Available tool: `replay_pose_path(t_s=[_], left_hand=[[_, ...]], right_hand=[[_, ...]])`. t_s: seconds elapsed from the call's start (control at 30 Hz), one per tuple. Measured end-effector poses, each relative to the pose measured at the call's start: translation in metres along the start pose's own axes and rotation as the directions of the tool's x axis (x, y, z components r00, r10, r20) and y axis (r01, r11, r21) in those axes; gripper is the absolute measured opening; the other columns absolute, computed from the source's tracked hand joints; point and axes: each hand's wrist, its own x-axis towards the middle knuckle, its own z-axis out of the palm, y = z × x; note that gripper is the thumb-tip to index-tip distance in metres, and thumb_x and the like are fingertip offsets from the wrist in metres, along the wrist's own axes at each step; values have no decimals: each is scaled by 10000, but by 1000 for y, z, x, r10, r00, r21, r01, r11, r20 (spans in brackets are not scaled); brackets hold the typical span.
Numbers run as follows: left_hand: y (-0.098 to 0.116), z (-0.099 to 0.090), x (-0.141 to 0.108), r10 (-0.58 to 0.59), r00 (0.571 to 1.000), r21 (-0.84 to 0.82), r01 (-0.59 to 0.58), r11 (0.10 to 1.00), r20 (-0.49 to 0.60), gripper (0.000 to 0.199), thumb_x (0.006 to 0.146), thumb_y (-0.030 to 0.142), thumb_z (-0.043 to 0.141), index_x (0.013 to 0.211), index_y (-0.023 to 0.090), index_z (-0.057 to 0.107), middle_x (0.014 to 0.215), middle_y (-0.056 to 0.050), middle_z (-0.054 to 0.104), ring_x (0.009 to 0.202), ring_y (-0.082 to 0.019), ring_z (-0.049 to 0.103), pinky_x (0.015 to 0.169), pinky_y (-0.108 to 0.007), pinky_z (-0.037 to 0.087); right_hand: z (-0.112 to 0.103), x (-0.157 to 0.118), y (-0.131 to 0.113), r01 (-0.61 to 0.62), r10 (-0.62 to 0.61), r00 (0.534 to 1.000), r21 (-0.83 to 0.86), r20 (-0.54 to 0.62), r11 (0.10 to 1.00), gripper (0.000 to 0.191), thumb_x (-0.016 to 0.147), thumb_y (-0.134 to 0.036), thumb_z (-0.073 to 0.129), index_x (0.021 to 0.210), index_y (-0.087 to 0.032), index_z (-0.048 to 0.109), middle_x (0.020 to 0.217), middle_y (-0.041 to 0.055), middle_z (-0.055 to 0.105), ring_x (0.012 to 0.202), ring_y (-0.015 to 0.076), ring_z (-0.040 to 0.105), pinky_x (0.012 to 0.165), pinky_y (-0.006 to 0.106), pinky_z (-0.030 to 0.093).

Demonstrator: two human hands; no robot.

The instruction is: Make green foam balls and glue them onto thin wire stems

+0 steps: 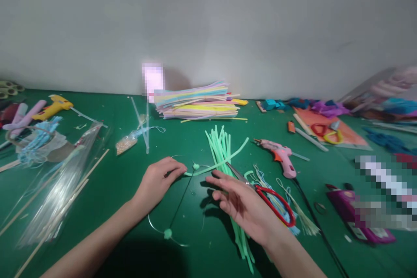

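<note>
One end of a mint-green pipe cleaner (240, 147) is pinched between the thumb and fingers of my left hand (159, 180). Its far end slants up to the right across a bundle of matching pipe cleaners (219, 142). My right hand (243, 202) hovers over that bundle with fingers apart, holding nothing. Red-handled scissors (286, 213) lie beside it, their blades partly hidden. Between my hands is a thin clear wire loop with small green knots, one knot (168, 233) near me and another knot (196, 167) by my left fingertips.
A pink glue gun (283, 156) with a black cord lies right. Pastel pipe cleaners (198, 102) are stacked by the wall. Left are a yellow glue gun (54, 107), wooden sticks (81, 184) and clear plastic sleeves (70, 178). A purple pouch (345, 208) sits far right.
</note>
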Motion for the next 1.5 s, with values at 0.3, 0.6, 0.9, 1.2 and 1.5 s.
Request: replay_pose_path(t_s=[0.3, 0.6, 0.9, 1.2, 1.5], left_hand=[[-6, 1, 0, -13, 1000, -13, 12, 1000, -15, 196, 950, 293, 595, 867, 248, 767, 888, 2, 758, 820, -165, 687, 755, -263, 500], [-5, 6, -2, -38, 999, -87, 35, 996, -34, 119, 892, 312, 683, 908, 232, 770, 782, 3, 775, 643, -152, 701, 582, -230, 535], [-5, 13, 1, 139, 985, -45, -144, 989, -102, 161, 925, 208, 633, 965, 255, 782, 961, -29, 766, 896, -168, 729, 798, -271, 583], [4, 19, -4, 266, 940, 208, -222, 953, -214, 153, 935, 231, 645, 1086, 207, 654, 854, 0, 751, 680, -131, 680, 605, -226, 542], [3, 14, 0, 429, 861, 517, -244, 821, -274, 126, 922, 287, 658, 895, 229, 766, 1150, -134, 604, 1101, -312, 533, 892, -492, 456]], right_hand=[[8, 27, 1, 236, -267, 963, -347, -45, 908, 395, 873, -339, 630, 1211, -189, 491, 973, 59, 703, 546, 105, 640, 450, 221, 540], [18, 61, 1, 540, -683, 676, -816, 277, 203, 239, 953, -324, 534, 928, -173, 718, 1107, 131, 611, 903, 238, 624, 869, 431, 522], [16, 57, 24, 454, -535, 643, -836, 548, -310, 497, 959, -81, 420, 1444, -105, 525, 1006, 168, 657, 893, 278, 633, 804, 430, 549], [16, 54, 26, 414, -452, 656, -789, 604, -454, 547, 901, -29, 485, 1441, -110, 514, 1028, 152, 647, 840, 252, 638, 713, 381, 573], [14, 53, 27, 463, -534, 560, -774, 633, -431, 333, 1015, -179, 440, 1304, -116, 591, 1020, 134, 706, 864, 229, 688, 756, 353, 583]])
